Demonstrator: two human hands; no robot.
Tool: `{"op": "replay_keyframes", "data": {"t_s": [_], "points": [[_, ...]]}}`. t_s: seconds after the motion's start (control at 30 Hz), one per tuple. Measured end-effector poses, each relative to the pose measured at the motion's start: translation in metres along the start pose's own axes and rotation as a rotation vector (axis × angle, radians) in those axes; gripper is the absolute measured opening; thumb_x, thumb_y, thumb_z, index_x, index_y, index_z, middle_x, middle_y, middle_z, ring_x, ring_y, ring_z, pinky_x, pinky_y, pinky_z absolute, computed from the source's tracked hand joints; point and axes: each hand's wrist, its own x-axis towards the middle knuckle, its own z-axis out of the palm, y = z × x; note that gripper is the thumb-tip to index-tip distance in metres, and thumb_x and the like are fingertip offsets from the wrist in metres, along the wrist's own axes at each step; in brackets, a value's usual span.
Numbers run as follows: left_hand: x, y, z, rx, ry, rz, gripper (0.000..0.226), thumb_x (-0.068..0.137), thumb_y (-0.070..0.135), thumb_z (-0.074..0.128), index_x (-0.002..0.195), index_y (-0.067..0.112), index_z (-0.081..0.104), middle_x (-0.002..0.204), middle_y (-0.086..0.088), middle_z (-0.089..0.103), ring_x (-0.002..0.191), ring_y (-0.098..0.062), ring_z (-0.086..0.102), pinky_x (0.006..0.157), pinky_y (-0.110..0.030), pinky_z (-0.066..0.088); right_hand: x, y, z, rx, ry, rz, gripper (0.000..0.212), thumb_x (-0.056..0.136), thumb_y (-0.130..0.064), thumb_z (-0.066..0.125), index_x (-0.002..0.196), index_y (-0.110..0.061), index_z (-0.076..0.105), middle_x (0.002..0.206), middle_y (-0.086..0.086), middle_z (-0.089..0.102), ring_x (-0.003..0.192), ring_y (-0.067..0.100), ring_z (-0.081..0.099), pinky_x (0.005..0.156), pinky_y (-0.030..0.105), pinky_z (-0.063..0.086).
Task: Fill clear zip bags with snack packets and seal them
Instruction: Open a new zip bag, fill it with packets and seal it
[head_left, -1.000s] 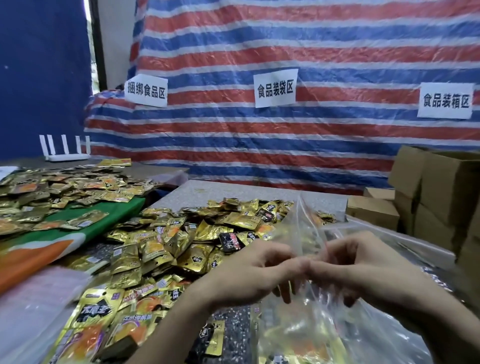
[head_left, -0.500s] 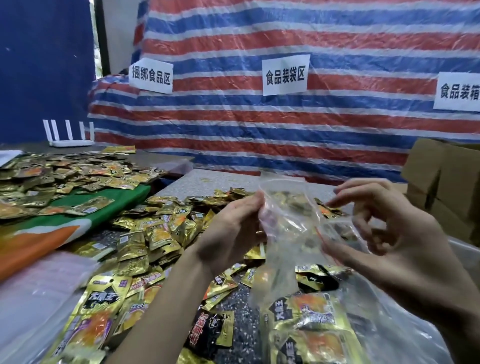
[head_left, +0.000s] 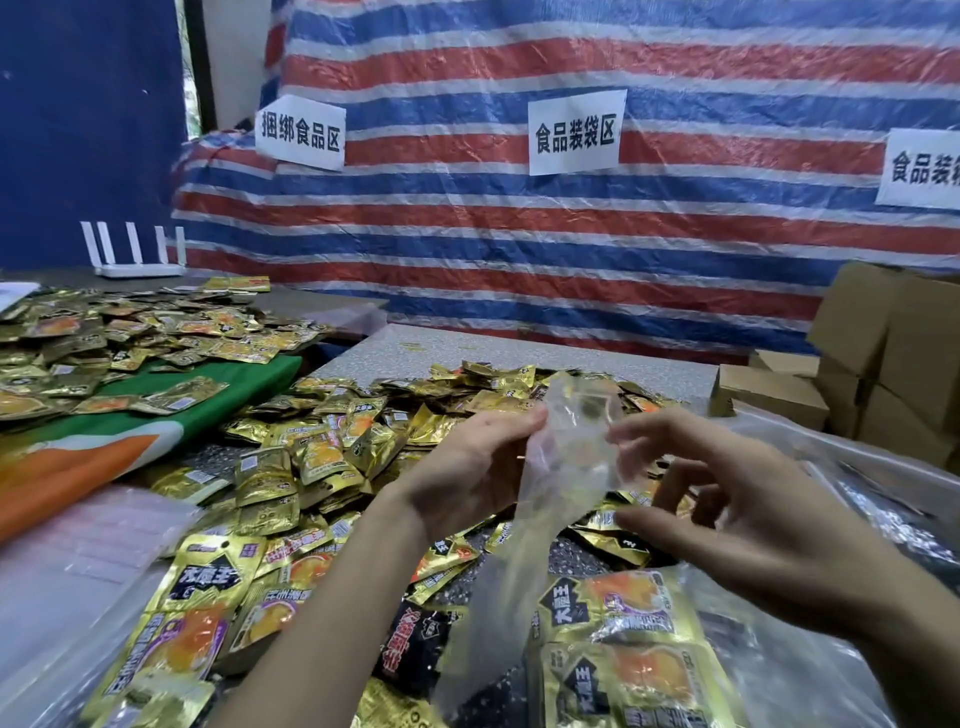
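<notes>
Striped red-white-blue tarp (head_left: 519, 234) with paper signs (head_left: 574, 132) at the back, speckled table (head_left: 519, 348) heaped with gold snack packets (head_left: 322, 457), cardboard boxes (head_left: 893, 353) far right. Left hand (head_left: 467, 467) pinches clear zip bag (head_left: 566, 467) near its top edge; bag is upright, held up over the packet pile mid-frame. Right hand (head_left: 769, 530) is just beside the bag's right side, fingers spread and loose, gripping nothing; can't tell if the index tip touches the plastic.
</notes>
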Motion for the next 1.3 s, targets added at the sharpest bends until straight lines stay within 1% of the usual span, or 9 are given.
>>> {"op": "replay_keyframes", "data": {"t_s": [0.1,0.2,0.3,0.4,0.57,0.83,0.93,1.07,1.3], "points": [[0.010,-0.009,-0.003,-0.048,-0.035,-0.018,0.042,0.091,0.043,0.056,0.088,0.004,0.072,0.078,-0.008,0.066,0.065,-0.016,0.064,0.059,-0.026,0.056,0.003,0.003,0.001,-0.094,0.006,-0.038,0.015,0.086,-0.010,0.072,0.080,-0.023,0.070,0.078,-0.012,0.065,0.067,0.013,0.060,0.056,0.014,0.043],[0.025,-0.025,-0.015,0.231,0.197,0.073,0.044,0.095,0.043,0.053,0.060,0.018,0.060,0.059,-0.003,0.060,0.053,-0.017,0.056,0.053,-0.025,0.047,0.001,0.004,-0.005,-0.063,-0.022,-0.044,0.014,0.088,-0.002,0.068,0.079,-0.013,0.070,0.076,0.004,0.066,0.067,0.021,0.061,0.057,0.032,0.050],[0.036,-0.062,-0.047,1.250,0.513,0.078,0.010,0.097,0.026,0.056,0.096,0.020,0.064,0.092,0.005,0.066,0.083,-0.014,0.060,0.074,-0.028,0.049,0.000,0.004,-0.008,0.038,-0.010,-0.038,0.018,0.088,0.005,0.064,0.080,-0.011,0.069,0.068,-0.001,0.062,0.055,0.016,0.057,0.050,0.025,0.048],[0.035,-0.100,-0.075,1.609,0.431,-0.100,0.046,0.092,0.016,0.055,0.137,0.023,0.046,0.138,0.006,0.050,0.127,-0.015,0.047,0.113,-0.038,0.032,0.001,0.003,-0.006,0.079,-0.043,0.011,0.020,0.088,0.007,0.061,0.080,-0.011,0.068,0.072,0.013,0.058,0.056,0.029,0.056,0.050,0.048,0.050],[0.037,-0.113,-0.085,1.656,0.551,0.014,0.055,0.091,0.018,0.059,0.142,0.027,0.043,0.142,0.010,0.049,0.129,-0.012,0.046,0.114,-0.035,0.028,0.001,0.002,-0.002,-0.041,-0.095,0.048,0.015,0.087,-0.015,0.061,0.077,-0.021,0.070,0.073,0.006,0.062,0.066,0.020,0.058,0.064,0.047,0.049],[0.033,-0.094,-0.082,1.653,0.636,0.055,0.035,0.099,0.021,0.054,0.131,0.034,0.059,0.119,0.013,0.067,0.115,-0.012,0.054,0.105,-0.038,0.030,0.001,-0.003,-0.001,-0.078,-0.101,0.029,0.013,0.085,-0.004,0.068,0.083,-0.016,0.072,0.079,-0.002,0.067,0.080,0.017,0.060,0.064,0.018,0.045],[0.029,-0.072,-0.078,1.493,0.642,0.063,0.024,0.101,0.029,0.051,0.122,0.033,0.063,0.089,0.014,0.067,0.089,-0.008,0.061,0.096,-0.034,0.042,0.000,-0.002,-0.001,-0.082,-0.072,0.007,0.014,0.083,-0.003,0.067,0.075,-0.014,0.066,0.073,0.000,0.064,0.075,0.016,0.058,0.065,0.022,0.045],[0.025,-0.031,-0.070,1.221,0.687,0.101,0.017,0.103,0.030,0.050,0.109,0.023,0.065,0.082,0.007,0.065,0.060,-0.001,0.059,0.046,-0.015,0.042,-0.001,-0.006,0.000,-0.066,-0.028,-0.028,0.011,0.084,-0.012,0.072,0.080,-0.023,0.072,0.077,-0.011,0.067,0.080,0.014,0.060,0.069,0.024,0.046],[-0.010,0.039,-0.046,0.558,0.586,0.197,0.013,0.099,0.019,0.057,0.102,0.013,0.068,0.077,0.000,0.075,0.069,-0.009,0.072,0.050,-0.018,0.052,0.001,-0.005,0.005,-0.085,-0.034,-0.025,0.013,0.081,-0.015,0.077,0.075,-0.024,0.072,0.077,-0.014,0.065,0.081,0.012,0.059,0.067,0.021,0.045]]}}
